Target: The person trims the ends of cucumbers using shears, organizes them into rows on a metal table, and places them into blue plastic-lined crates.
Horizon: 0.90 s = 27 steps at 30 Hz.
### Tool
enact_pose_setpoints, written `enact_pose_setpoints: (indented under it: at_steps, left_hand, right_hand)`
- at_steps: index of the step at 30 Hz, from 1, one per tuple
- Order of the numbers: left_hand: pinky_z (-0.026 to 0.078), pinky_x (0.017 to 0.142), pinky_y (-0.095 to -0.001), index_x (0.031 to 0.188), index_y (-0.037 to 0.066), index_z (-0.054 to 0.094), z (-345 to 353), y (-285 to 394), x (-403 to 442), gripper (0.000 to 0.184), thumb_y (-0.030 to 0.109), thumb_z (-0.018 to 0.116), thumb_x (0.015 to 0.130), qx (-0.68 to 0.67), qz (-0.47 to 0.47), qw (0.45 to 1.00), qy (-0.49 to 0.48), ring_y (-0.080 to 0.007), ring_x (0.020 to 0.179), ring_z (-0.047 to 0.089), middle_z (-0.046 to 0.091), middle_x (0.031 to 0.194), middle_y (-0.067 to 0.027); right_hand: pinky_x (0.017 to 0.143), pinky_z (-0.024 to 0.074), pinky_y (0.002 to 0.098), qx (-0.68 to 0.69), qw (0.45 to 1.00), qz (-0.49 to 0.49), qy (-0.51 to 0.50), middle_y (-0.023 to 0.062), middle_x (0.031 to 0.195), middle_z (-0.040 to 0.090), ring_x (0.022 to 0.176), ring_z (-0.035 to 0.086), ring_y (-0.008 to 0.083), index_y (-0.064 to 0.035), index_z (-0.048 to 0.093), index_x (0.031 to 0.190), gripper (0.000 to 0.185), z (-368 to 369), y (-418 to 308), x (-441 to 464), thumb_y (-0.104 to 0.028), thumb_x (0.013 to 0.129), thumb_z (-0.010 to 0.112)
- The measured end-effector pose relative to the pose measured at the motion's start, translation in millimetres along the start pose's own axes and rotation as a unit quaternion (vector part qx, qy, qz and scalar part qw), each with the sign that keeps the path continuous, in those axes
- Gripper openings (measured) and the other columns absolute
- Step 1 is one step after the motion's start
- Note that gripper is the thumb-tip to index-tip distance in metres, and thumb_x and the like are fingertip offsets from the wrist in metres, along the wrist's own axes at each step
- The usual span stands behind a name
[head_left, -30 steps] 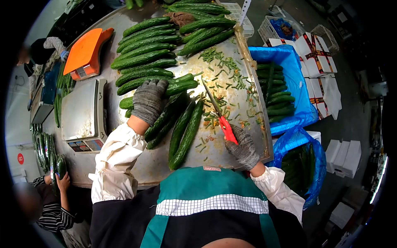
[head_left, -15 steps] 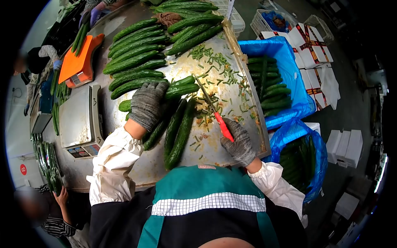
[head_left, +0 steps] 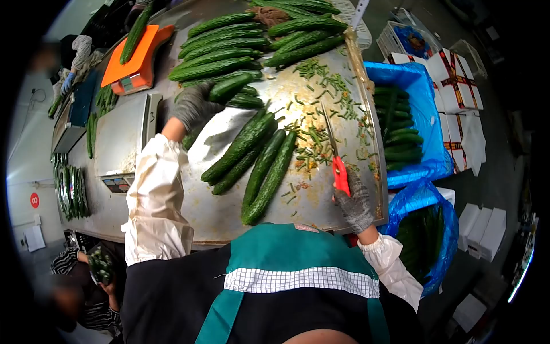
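Note:
My left hand [head_left: 197, 107], in a grey knit glove, is closed on a cucumber [head_left: 230, 86] at the near end of the row. The cucumber's free end points right, over other cucumbers. In my right hand [head_left: 355, 202], also gloved, is a red-handled knife [head_left: 340, 175] with a long thin blade pointing away from me. Between my hands, several cucumbers [head_left: 269, 175] lie slanted on the metal table [head_left: 212, 221]. Small green cut stem pieces [head_left: 312, 150] are scattered left of the blade and beyond it. The fingers of my left hand are partly hidden.
A row of cucumbers [head_left: 220, 51] lies farther back, beside a brown cloth [head_left: 269, 16]. Scales stand left, one silver [head_left: 120, 140], one orange [head_left: 133, 69]. Right of the table edge are blue-lined crates [head_left: 432, 123] of cucumbers and white boxes [head_left: 458, 80]. Other people work at left.
My left hand has shifted left, from the earlier cucumbers to another one. More cucumbers lie in the slanted group. The knife stays in my right hand. The camera view has shifted.

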<state>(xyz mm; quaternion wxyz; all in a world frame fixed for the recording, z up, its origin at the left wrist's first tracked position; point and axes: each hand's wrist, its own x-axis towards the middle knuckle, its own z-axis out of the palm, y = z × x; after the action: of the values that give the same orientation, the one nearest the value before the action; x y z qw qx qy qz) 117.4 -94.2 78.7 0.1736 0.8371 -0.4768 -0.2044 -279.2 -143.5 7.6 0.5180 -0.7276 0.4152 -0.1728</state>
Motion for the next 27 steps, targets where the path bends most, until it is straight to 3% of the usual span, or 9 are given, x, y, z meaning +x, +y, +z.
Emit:
enact_pose_setpoints:
  at_steps: [1,5,8,10,14,17,19,22,27]
  left_hand:
    - [0.047,0.072,-0.0279,0.106,-0.001,0.055,-9.1,-7.7,5.0,0.05,0.012,0.075,0.062,-0.106,-0.014,0.994,-0.025,-0.0153,0.077,0.058,0.063,0.088,-0.0073]
    - [0.048,0.064,-0.0266,0.104,-0.001,0.055,-38.6,-51.4,29.2,0.048,0.009,0.074,0.061,-0.3,-0.09,0.942,-0.12,-0.0135,0.071,0.057,0.061,0.084,-0.0058]
    - [0.048,0.067,-0.0277,0.107,-0.002,0.053,-54.2,-50.9,45.5,0.052,0.009,0.074,0.061,-0.249,-0.109,0.951,-0.145,-0.0152,0.075,0.057,0.061,0.089,-0.0075]
    - [0.048,0.072,-0.0285,0.112,-0.003,0.05,-55.1,-51.5,61.2,0.058,0.01,0.074,0.061,-0.047,-0.049,0.987,-0.145,-0.0176,0.082,0.058,0.061,0.095,-0.0103]
    - [0.047,0.076,-0.0292,0.116,-0.002,0.049,-46.8,-25.3,77.8,0.064,0.016,0.075,0.061,0.066,-0.002,0.995,-0.082,-0.0193,0.087,0.058,0.061,0.101,-0.014]
    - [0.048,0.071,-0.0357,0.107,0.005,0.055,-37.5,-2.9,97.6,0.046,0.023,0.068,0.066,0.285,0.111,0.946,-0.104,-0.0295,0.081,0.06,0.062,0.089,-0.0181]
    - [0.047,0.069,-0.0396,0.099,0.007,0.057,-25.9,5.4,101.0,0.035,0.03,0.061,0.073,0.334,0.093,0.93,-0.125,-0.0337,0.08,0.06,0.061,0.086,-0.0187]
    - [0.049,0.072,-0.0395,0.107,0.011,0.055,-1.1,4.5,90.4,0.028,0.012,0.05,0.079,0.369,0.06,0.924,-0.079,-0.0299,0.085,0.06,0.061,0.092,-0.016]
    - [0.047,0.074,-0.0394,0.109,0.015,0.053,32.0,-24.3,60.5,0.029,0.02,0.047,0.081,0.418,0.046,0.907,0.016,-0.0275,0.094,0.056,0.059,0.097,-0.0131]
  right_hand:
    - [0.079,0.0443,0.0381,0.02,1.0,0.014,-0.01,0.0198,0.103,0.055,0.093,0.055,0.0337,-0.0019,0.046,0.116,0.048,0.7,8.5,-2.5,-0.01,0.071,0.059]
    - [0.08,0.0441,0.0379,0.077,0.994,0.076,-0.029,0.0193,0.104,0.056,0.094,0.055,0.0322,-0.0024,0.045,0.118,0.049,4.8,21.2,-9.9,-0.011,0.072,0.059]
    - [0.076,0.045,0.038,0.094,0.989,0.108,-0.029,0.02,0.101,0.056,0.09,0.057,0.0324,-0.0028,0.046,0.118,0.048,7.3,26.8,-15.2,-0.011,0.072,0.058]
    - [0.075,0.0452,0.038,0.102,0.986,0.128,-0.026,0.02,0.1,0.056,0.088,0.057,0.0326,-0.0029,0.046,0.117,0.047,9.0,31.2,-16.6,-0.01,0.072,0.058]
    - [0.074,0.045,0.0376,0.059,0.992,0.106,-0.022,0.0198,0.099,0.056,0.088,0.056,0.0329,-0.0018,0.045,0.117,0.048,8.4,33.8,-14.0,-0.01,0.072,0.058]
    - [0.075,0.045,0.0374,0.072,0.993,0.088,-0.007,0.02,0.099,0.056,0.089,0.056,0.0336,-0.0013,0.045,0.118,0.049,9.0,30.6,-13.1,-0.01,0.072,0.059]
    - [0.076,0.0449,0.0375,0.076,0.995,0.071,-0.001,0.0202,0.099,0.056,0.089,0.056,0.0343,-0.0014,0.045,0.118,0.049,7.6,34.7,-15.8,-0.009,0.072,0.059]
    - [0.075,0.0465,0.0346,0.073,0.995,0.07,0.015,0.0168,0.1,0.058,0.086,0.058,0.0284,-0.0013,0.044,0.12,0.05,5.4,36.6,-16.6,-0.007,0.071,0.057]
    - [0.062,0.0481,0.0261,0.219,0.962,0.162,0.008,0.0078,0.091,0.057,0.072,0.054,0.0122,-0.0051,0.042,0.123,0.053,-4.3,23.5,-23.3,-0.003,0.071,0.053]
